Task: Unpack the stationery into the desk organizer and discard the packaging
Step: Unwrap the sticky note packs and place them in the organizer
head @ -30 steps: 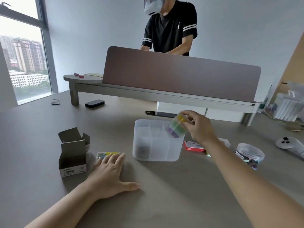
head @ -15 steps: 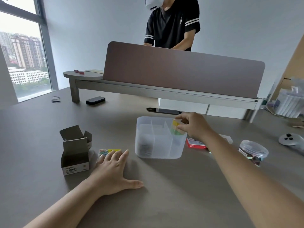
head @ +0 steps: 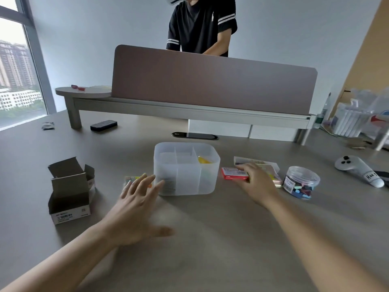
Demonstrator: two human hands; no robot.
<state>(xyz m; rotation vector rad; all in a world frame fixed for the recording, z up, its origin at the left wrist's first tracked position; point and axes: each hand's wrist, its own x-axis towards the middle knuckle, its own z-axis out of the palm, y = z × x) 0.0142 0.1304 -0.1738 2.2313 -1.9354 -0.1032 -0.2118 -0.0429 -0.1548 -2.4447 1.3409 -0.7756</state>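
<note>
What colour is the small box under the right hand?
Red box, white label on top; head view.

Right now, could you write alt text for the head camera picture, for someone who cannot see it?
A person's right hand reaches onto a red box beside a clear plastic organizer on a grey desk, while the left hand hovers open near the organizer. An open cardboard box stands at left, a round jar at right.

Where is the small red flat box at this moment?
The small red flat box lies on the grey table, right of the translucent plastic organizer, under the right hand's fingertips.
</note>
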